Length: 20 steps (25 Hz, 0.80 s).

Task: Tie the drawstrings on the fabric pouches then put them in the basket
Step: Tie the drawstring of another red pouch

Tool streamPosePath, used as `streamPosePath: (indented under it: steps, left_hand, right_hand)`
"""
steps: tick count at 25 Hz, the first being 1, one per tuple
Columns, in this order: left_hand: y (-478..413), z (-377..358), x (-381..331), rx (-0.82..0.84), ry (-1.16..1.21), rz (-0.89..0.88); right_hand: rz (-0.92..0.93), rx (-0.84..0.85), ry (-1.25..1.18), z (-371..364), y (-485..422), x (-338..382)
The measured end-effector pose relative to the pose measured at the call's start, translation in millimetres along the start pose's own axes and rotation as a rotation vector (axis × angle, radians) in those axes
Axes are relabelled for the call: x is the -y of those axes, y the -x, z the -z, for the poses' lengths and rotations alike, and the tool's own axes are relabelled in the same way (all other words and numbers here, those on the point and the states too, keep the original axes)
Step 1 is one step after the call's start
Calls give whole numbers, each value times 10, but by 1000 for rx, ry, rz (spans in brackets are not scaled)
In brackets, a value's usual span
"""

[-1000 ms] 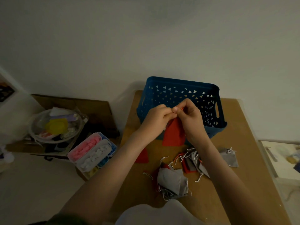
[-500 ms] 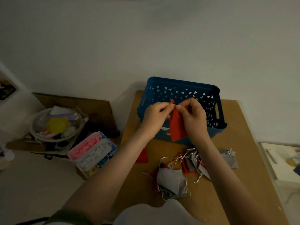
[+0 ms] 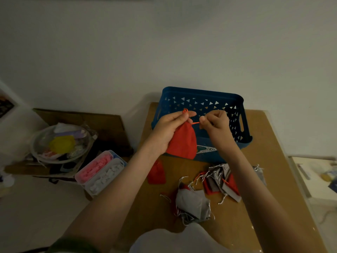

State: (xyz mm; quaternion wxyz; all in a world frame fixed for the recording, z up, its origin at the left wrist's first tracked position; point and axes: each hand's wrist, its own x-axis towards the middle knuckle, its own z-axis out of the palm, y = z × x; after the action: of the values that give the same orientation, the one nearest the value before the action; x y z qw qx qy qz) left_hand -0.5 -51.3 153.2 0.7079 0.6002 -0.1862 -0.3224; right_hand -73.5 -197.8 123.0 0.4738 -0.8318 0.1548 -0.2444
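Left fingers (image 3: 189, 114): curled, pinching the gathered neck of the red pouch (image 3: 184, 141). A small loop of orange cord (image 3: 185, 110) stands up above the pinch.

Right fingers (image 3: 202, 119): curled, pinching the free end of the orange drawstring (image 3: 195, 123). The drawstring runs taut and nearly level from the pouch neck to that pinch.

Left hand (image 3: 169, 128): wrapped round the upper left side of the pouch. Right hand (image 3: 215, 123): just beside the left hand, apart from it, with the drawstring between them.

Red pouch: held in the air, hanging neck up, in front of the near wall of the blue basket (image 3: 200, 92). It is not in the basket. Whether a knot is formed cannot be told.

Basket: stands at the far end of the wooden table (image 3: 273, 161), against the wall. Its sides have triangular cut-outs, and a label shows on the near wall. Its floor is largely hidden by the hands.

On the table near the person:
- a flat red pouch (image 3: 156, 173) under the left forearm;
- a crumpled grey pouch (image 3: 195, 203) with loose strings;
- a fanned stack of grey and red pouches (image 3: 220, 181);
- one grey pouch (image 3: 259, 173) beyond the right forearm.

Left of the table: a divided box (image 3: 101, 172) with pink and white pieces, and a clear bowl (image 3: 33, 143) of mixed items on cardboard (image 3: 82, 117).
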Motion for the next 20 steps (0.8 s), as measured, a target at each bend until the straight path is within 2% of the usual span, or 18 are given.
streamPosePath:
  steps: [2, 4, 7, 9, 11, 15, 20]
  left_hand:
    - [-22, -5, 5, -50, -113, -14]
    - [-38, -32, 32, -172, -169, -57]
    - [-58, -72, 96, -373, -328, -220]
    - [-49, -106, 101, -434, -430, -313]
    - [-36, -141, 93, -441, -482, -347]
    - [-40, -194, 97, -440, -623, -335]
    - [35, -256, 95, -450, -696, -347]
  right_hand:
    - [-122, 110, -126, 65, 43, 55]
    - [-194, 199, -297, 67, 81, 120]
    - [-199, 195, -394, 14, 89, 165]
    - [-158, 180, -362, 7, 88, 180]
    - [-117, 182, -347, 29, 88, 208]
    - [-137, 203, -477, -1, 93, 264]
    - [-317, 96, -761, -82, 168, 318]
